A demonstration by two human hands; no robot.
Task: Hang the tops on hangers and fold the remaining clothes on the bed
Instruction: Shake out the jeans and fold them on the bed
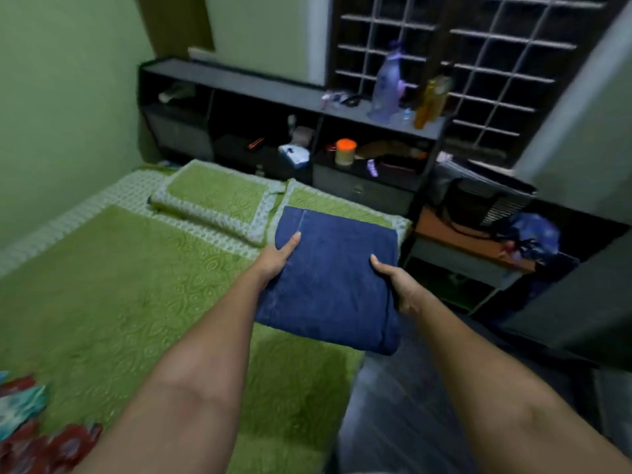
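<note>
A folded dark blue garment [335, 275], denim-like with a stitched seam, is held over the right side of the bed [113, 289]. My left hand [278, 258] grips its left edge, thumb on top and fingers underneath. My right hand [398, 285] grips its right edge the same way. The garment's near corner hangs past the bed's right edge. A flowered red and teal cloth [30, 425] lies at the bed's near left corner.
Two green pillows [219, 196] lie at the head of the bed. Behind them a dark shelf unit [239, 83] carries bottles and small items. A low side table [455, 241] with a dark bag stands to the right, beside bare floor [427, 405].
</note>
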